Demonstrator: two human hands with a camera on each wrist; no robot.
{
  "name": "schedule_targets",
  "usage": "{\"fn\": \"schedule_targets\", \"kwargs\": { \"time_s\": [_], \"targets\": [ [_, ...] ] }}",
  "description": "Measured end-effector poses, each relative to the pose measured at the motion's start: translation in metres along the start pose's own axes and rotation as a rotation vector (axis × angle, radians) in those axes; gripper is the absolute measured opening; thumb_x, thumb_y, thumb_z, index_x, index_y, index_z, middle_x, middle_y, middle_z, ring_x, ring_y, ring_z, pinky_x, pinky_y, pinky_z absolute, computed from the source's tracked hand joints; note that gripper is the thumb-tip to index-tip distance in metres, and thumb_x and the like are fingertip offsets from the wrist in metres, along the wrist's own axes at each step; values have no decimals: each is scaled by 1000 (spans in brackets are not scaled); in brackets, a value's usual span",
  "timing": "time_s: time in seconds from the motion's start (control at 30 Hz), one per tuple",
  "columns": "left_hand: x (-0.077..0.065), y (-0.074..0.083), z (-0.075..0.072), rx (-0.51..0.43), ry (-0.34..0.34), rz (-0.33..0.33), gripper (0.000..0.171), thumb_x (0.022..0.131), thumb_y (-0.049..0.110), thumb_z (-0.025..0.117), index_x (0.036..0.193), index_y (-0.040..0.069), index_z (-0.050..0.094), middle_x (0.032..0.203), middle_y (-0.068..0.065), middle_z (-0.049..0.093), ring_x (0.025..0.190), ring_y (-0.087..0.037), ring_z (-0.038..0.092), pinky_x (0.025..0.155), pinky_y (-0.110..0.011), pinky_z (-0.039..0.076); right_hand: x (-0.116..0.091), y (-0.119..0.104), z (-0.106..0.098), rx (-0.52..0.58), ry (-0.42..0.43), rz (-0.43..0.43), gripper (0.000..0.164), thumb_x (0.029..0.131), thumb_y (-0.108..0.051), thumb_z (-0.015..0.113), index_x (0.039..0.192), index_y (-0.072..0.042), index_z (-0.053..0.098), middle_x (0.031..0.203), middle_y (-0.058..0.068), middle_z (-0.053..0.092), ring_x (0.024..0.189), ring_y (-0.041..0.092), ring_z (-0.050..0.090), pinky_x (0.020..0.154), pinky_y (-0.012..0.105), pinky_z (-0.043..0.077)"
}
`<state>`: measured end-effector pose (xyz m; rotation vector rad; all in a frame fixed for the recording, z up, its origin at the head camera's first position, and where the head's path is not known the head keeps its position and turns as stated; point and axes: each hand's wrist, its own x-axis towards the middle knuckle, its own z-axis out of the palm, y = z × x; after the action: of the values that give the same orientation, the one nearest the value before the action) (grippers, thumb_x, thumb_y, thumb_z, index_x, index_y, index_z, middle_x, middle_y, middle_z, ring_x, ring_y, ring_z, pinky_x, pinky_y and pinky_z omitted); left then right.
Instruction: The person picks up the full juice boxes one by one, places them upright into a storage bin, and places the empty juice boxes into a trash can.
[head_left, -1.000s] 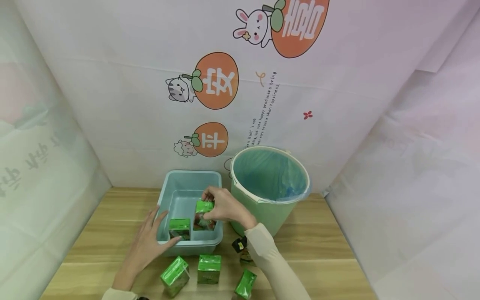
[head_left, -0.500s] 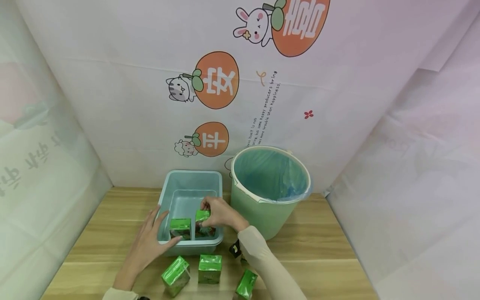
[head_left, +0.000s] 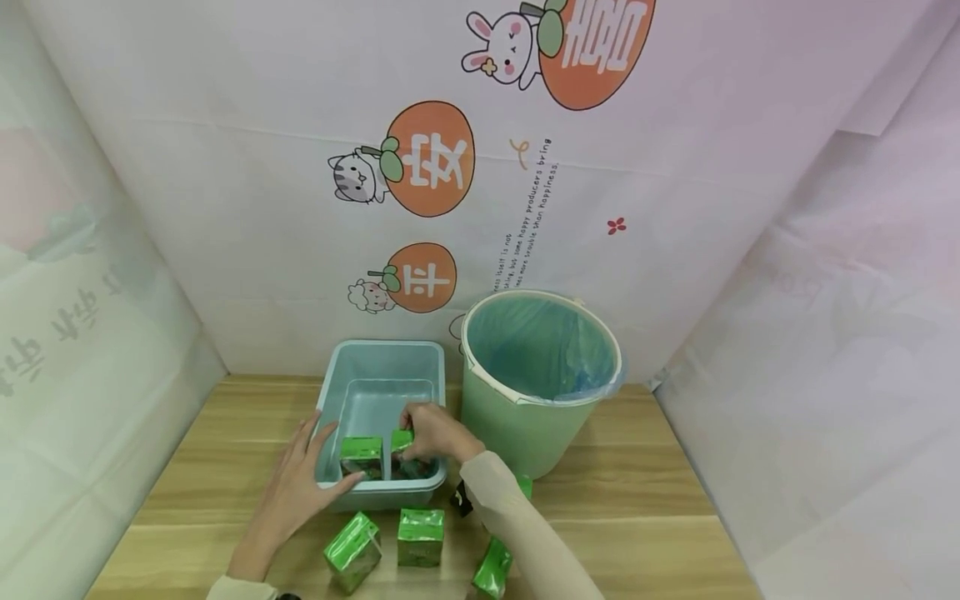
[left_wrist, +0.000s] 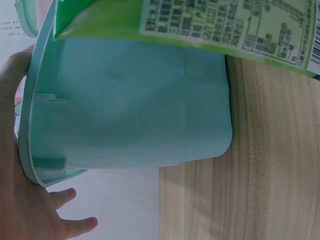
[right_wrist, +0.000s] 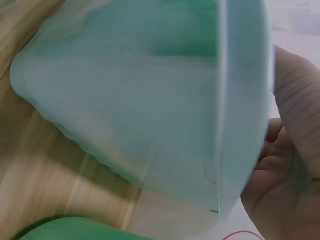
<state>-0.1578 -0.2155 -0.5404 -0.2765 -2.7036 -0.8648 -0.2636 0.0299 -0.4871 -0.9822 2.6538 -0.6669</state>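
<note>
A light blue plastic basin [head_left: 386,343] stands on the wooden table against the back wall. My right hand [head_left: 437,433] reaches down inside its front right part, thumb and fingers gripping a green box-shaped pack [head_left: 402,440]; the hand covers much of that pack. Left of it, a second green pack [head_left: 362,448] sits in the basin. With fingers spread, my left hand [head_left: 295,482] rests on the basin's front left rim, its thumb along the front edge. The left wrist view shows this hand [left_wrist: 30,200] at the basin wall [left_wrist: 125,105]. In the right wrist view, the basin hides the held pack.
A green bin [head_left: 517,437] with a blue liner stands right of the basin. In front lie several green packs, including a tilted one [head_left: 352,550], an upright one [head_left: 420,537] and another [head_left: 492,568] beside the right sleeve. A printed white cloth [head_left: 262,208] hangs behind.
My right hand has lowered the green pack into the basin beside the other pack, moving down toward the front. The left hand has stayed on the rim.
</note>
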Motion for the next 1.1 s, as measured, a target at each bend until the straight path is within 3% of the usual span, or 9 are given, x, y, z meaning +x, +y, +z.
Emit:
{"fn": "schedule_targets", "kwargs": {
  "time_s": [0.57, 1.1],
  "targets": [
    [-1, 1, -2, 8, 4, 6, 93, 88, 54, 82, 158, 5, 45, 173, -22, 22, 151, -58, 26, 109, -83, 29, 13, -4, 14, -191, -19, 73, 39, 82, -31, 95, 108, -12, 72, 99, -4, 71, 81, 8, 64, 73, 19, 55],
    [-1, 0, -1, 10, -1, 1, 91, 88, 53, 82, 157, 5, 46, 172, -22, 22, 151, -58, 25, 109, -84, 29, 13, -12, 12, -172, -55, 99, 42, 83, -23, 94, 116, -12, 72, 109, -3, 71, 96, 11, 67, 80, 22, 57]
  ]
}}
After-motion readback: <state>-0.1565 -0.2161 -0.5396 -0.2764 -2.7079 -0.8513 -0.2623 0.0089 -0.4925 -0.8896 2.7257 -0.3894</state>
